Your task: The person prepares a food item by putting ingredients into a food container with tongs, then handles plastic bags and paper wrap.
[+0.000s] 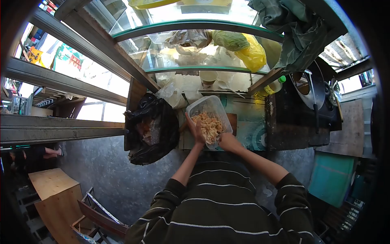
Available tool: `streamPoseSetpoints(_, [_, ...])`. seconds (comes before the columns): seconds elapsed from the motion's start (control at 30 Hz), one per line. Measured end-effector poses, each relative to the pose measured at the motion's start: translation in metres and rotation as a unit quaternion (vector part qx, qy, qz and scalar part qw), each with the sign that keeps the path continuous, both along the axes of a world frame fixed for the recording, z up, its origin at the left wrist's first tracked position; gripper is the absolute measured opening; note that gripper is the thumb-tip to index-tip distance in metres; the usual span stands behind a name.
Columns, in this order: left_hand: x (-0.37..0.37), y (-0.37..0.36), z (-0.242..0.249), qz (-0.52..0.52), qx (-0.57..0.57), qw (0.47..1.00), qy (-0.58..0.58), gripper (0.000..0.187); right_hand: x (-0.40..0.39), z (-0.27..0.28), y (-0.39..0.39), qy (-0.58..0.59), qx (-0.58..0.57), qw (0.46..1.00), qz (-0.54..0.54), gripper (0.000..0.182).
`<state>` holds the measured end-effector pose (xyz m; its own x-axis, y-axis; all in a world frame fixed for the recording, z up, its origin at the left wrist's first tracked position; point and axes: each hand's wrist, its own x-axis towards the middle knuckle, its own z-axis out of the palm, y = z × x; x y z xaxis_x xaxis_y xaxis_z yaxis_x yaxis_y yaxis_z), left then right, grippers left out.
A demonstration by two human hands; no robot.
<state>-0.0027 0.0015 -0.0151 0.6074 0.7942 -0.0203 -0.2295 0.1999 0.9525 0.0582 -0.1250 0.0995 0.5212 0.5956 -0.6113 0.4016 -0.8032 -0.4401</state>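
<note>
A clear rectangular plastic container (pixel 199 106) sits at a slant in front of me, its near half filled with light brown, crumbly or shredded food (pixel 209 127). My left hand (pixel 196 131) grips the container's left side, fingers along the wall. At the near right corner my right hand (pixel 228 142) is closed, its knuckles by the rim; what it holds, if anything, is hidden. Under the container lies a worn greenish work surface (pixel 243 118), with a piece of brown board (pixel 232 122) showing at its right.
Left stands a box lined with a black plastic bag (pixel 162 122). Ahead are a cup (pixel 208 77), a white spoon (pixel 224 86) and glass shelves with a yellow bag (pixel 254 55). At right are a green-capped bottle (pixel 271 87) and a pan (pixel 310 91) on a stove.
</note>
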Motion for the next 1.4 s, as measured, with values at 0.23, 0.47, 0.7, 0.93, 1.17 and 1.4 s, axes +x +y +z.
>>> streamPoseSetpoints(0.23, [-0.002, 0.007, 0.001, -0.034, -0.046, 0.998, -0.025, 0.072, 0.013, 0.015, -0.009, 0.202, 0.011, 0.968, -0.149, 0.018])
streamPoseSetpoints(0.47, [-0.001, 0.012, -0.001, -0.036, -0.091, 0.993, -0.069, 0.071, 0.035, 0.036, -0.019, 0.445, 0.007, 0.851, -0.279, 0.015])
streamPoseSetpoints(0.7, [-0.001, 0.006, -0.008, 0.030, -0.128, 0.989, -0.076, 0.068, 0.042, 0.053, -0.010, 0.100, 0.074, 0.989, -0.084, 0.018])
streamPoseSetpoints(0.93, [0.005, -0.002, -0.022, 0.061, -0.087, 0.991, -0.086, 0.066, -0.006, 0.029, 0.039, -0.143, -0.061, 0.988, 0.017, 0.018])
streamPoseSetpoints(1.17, [0.009, -0.008, -0.006, 0.096, -0.195, 0.970, -0.110, 0.040, -0.002, 0.045, 0.028, -0.056, -0.061, 0.994, 0.075, 0.021])
streamPoseSetpoints(1.4, [0.005, -0.007, -0.007, 0.025, -0.184, 0.976, -0.109, 0.048, 0.016, 0.055, 0.058, -0.102, -0.023, 0.992, 0.073, 0.019])
